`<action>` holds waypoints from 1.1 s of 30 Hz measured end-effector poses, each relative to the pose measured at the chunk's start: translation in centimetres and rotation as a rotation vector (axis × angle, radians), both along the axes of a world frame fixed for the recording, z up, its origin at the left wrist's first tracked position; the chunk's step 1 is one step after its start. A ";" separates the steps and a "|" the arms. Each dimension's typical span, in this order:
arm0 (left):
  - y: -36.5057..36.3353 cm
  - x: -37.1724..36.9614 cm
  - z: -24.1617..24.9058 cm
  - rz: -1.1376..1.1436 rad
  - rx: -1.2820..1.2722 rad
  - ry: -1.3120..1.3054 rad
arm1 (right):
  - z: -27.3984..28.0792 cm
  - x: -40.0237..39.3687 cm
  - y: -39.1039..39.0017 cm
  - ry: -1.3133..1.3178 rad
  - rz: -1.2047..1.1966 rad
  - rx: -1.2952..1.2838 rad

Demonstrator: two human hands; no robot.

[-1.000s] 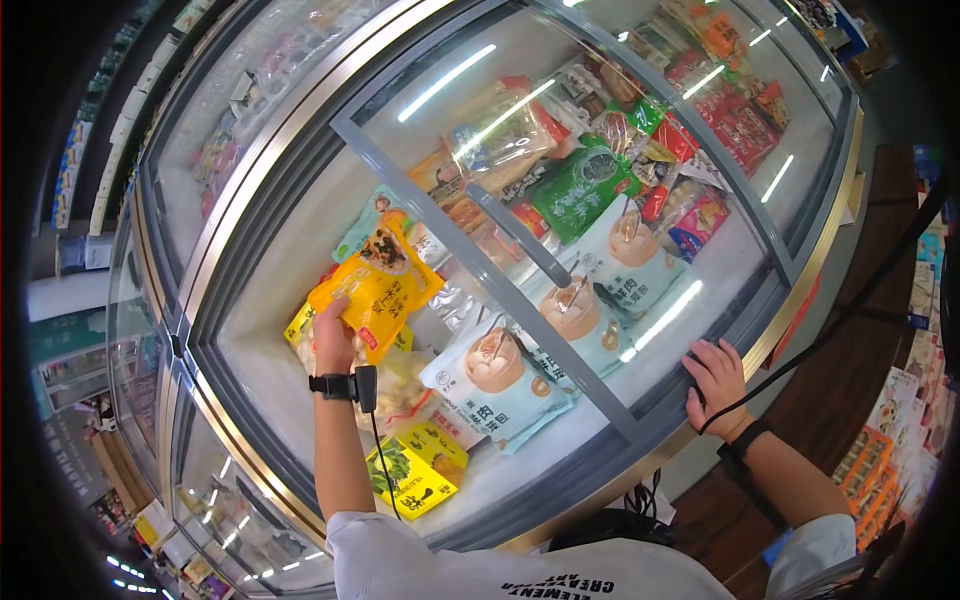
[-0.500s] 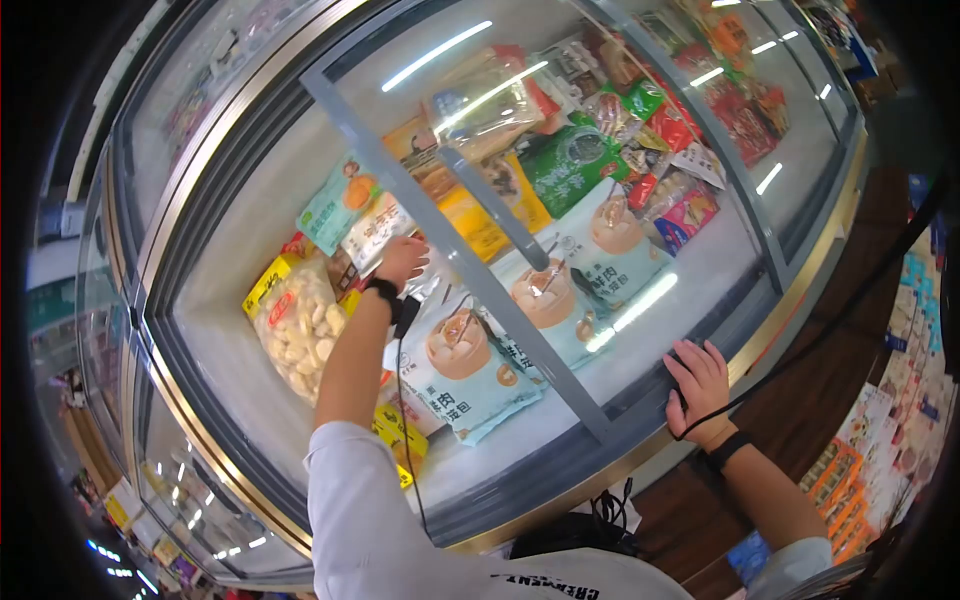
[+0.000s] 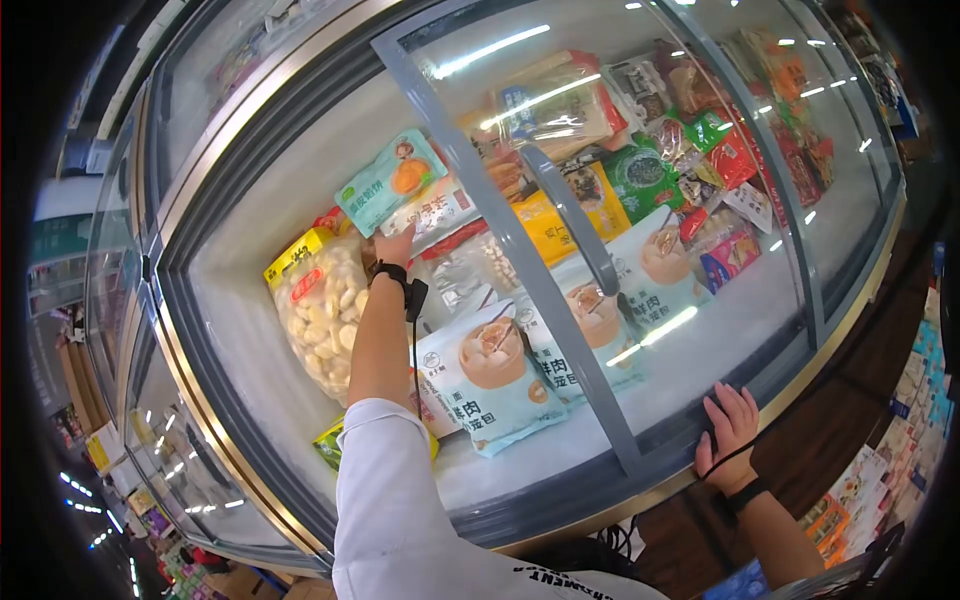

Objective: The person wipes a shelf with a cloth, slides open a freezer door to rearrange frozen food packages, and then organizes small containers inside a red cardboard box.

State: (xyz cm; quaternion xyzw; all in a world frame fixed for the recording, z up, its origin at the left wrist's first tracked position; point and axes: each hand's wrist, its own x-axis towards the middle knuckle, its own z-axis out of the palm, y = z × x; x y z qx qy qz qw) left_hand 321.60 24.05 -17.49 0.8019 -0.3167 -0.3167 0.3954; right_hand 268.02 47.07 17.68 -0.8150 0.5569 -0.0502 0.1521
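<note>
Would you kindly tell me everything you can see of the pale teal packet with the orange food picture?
The pale teal, roughly rectangular packet looks like plastic film, printed with dark characters, a green mark near its left end and a round orange food picture. It appears sealed and lies slanted, printed face up, in the uncovered part of the grey-rimmed, glass-topped freezer. Its lower edge meets a whitish printed packet. The left hand is just below it; whether they touch is unclear.

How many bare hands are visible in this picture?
2: the left hand beside the teal packet inside the freezer; the right hand on the freezer's near rim. I see no other hands.
</note>
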 end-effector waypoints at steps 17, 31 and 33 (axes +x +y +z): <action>-3.2 -0.6 4.8 0.280 0.455 -0.203 | 0.2 0.2 0.2 0.061 0.042 0.033; -4.1 0.9 5.1 0.479 -0.303 1.131 | 0.0 0.5 0.3 0.074 0.023 0.022; -5.1 0.0 5.0 0.537 -0.334 1.246 | 0.4 0.5 0.1 0.100 0.034 0.063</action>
